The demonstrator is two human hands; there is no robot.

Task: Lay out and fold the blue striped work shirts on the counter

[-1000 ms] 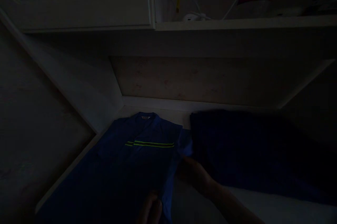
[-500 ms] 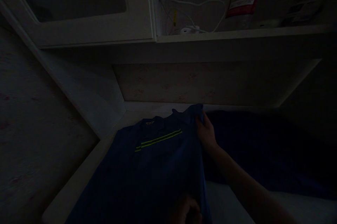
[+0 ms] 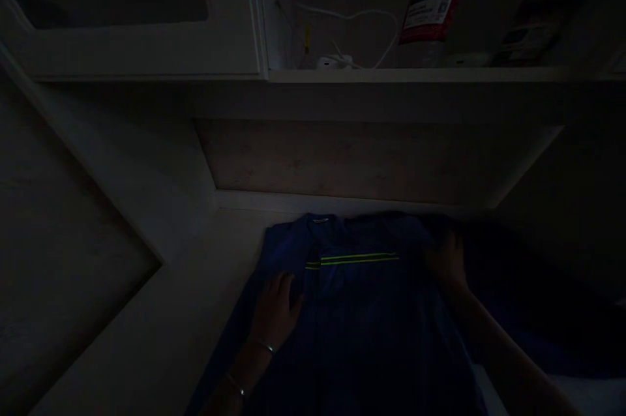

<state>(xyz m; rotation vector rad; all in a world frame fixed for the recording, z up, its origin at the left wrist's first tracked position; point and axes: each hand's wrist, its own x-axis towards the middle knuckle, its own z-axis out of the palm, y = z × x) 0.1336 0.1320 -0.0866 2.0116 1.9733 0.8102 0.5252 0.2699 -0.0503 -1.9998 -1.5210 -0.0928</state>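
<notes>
Two hands now bracket the blue shirt (image 3: 362, 318), which has shifted right and lies flat: your left hand (image 3: 276, 312) presses it, fingers released; right hand (image 3: 447, 263) fingers too dark to tell.

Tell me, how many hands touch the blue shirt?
2: the left hand lies flat on the blue shirt near its collar; the right hand is at its right edge, grip too dark to tell.

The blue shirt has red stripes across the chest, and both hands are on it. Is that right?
Not quite. The stripes on the blue shirt are bright yellow-green, not red, as the head view shows. The rest holds: the left hand and the right hand are both on it.
</notes>
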